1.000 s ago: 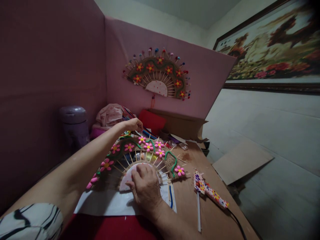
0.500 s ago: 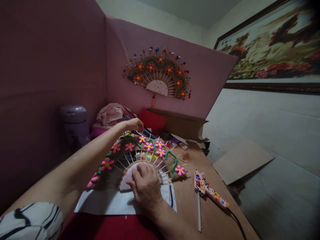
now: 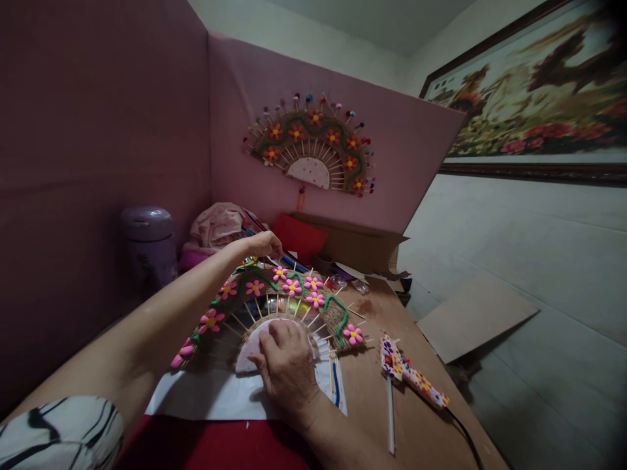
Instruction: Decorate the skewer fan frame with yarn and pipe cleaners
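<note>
A handmade fan (image 3: 337, 320) of thin sticks and brown twine lies on the work surface, decorated with pink flowers (image 3: 315, 299) and green wavy strips (image 3: 336, 301). Its base is a pale half-circle with dots (image 3: 249, 356). My right hand (image 3: 289, 365) presses on that half-circle, fingers bent and thumb to the side. At the fan's far edge, my left hand (image 3: 267, 244) is closed in a pinch near a stick tip; what lies between its fingertips is too small to make out. A white sheet (image 3: 206, 398) shows under the fan.
A flower-patterned glue gun (image 3: 411, 375) with a glue stick and cord rests at the right. Behind stand a purple lidded container (image 3: 148, 245), pink cloth (image 3: 220, 225) and a red sheet (image 3: 300, 238). A similar fan (image 3: 313, 147) hangs on the pink panel (image 3: 392, 156).
Almost nothing differs. The view shifts very slightly; both hands keep their places on the fan.
</note>
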`<action>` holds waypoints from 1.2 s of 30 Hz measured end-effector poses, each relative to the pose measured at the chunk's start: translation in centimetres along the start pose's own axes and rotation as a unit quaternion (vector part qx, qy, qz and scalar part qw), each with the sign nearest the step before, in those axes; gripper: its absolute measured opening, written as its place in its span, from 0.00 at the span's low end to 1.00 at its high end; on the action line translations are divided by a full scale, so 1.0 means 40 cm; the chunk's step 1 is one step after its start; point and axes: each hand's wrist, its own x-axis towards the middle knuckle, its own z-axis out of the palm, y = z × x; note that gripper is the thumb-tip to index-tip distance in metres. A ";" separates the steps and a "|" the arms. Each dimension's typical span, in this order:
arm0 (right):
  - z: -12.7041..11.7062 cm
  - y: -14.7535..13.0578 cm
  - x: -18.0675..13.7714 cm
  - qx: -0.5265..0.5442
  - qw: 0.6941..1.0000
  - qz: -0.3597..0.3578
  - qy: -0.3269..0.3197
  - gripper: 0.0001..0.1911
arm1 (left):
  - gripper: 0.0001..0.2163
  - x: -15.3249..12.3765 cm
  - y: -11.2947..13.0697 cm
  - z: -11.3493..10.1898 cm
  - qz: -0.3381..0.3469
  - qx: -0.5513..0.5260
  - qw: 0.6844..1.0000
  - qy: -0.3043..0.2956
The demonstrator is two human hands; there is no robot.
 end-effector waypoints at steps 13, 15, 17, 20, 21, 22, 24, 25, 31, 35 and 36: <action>0.000 0.000 0.001 -0.005 1.000 -0.001 -0.001 0.16 | 0.09 -0.004 0.005 0.006 -0.014 0.016 1.000 0.022; -0.001 -0.001 0.002 -0.007 1.000 -0.003 0.000 0.16 | 0.09 -0.004 0.006 0.007 -0.015 0.018 0.999 0.023; -0.003 -0.002 0.002 -0.010 1.000 -0.004 -0.006 0.17 | 0.09 -0.004 0.007 0.009 -0.018 0.020 0.999 0.023; -0.008 -0.003 0.002 -0.009 1.000 -0.004 -0.023 0.20 | 0.09 -0.006 0.008 0.011 -0.021 0.021 0.999 0.021; -0.010 -0.003 0.002 -0.007 1.000 -0.004 -0.028 0.21 | 0.09 -0.007 0.009 0.011 -0.022 0.022 0.999 0.021; -0.011 -0.003 0.002 -0.004 0.999 -0.003 -0.033 0.21 | 0.09 -0.008 0.010 0.011 -0.022 0.023 0.999 0.021; -0.013 -0.004 0.001 0.000 0.999 -0.001 -0.041 0.20 | 0.09 -0.011 0.013 0.009 -0.021 0.025 0.999 0.020; -0.014 -0.004 0.000 0.001 0.999 0.000 -0.044 0.19 | 0.09 -0.012 0.014 0.008 -0.020 0.026 0.999 0.020; -0.022 -0.002 0.002 0.000 0.998 -0.008 -0.059 0.19 | 0.09 -0.014 0.018 0.004 -0.019 0.026 0.999 0.017; -0.026 -0.001 0.004 0.003 0.998 -0.007 -0.063 0.19 | 0.08 -0.014 0.017 0.003 -0.020 0.021 0.999 0.014; -0.025 -0.002 0.004 0.002 0.998 -0.006 -0.063 0.19 | 0.08 -0.014 0.016 0.003 -0.022 0.021 0.999 0.014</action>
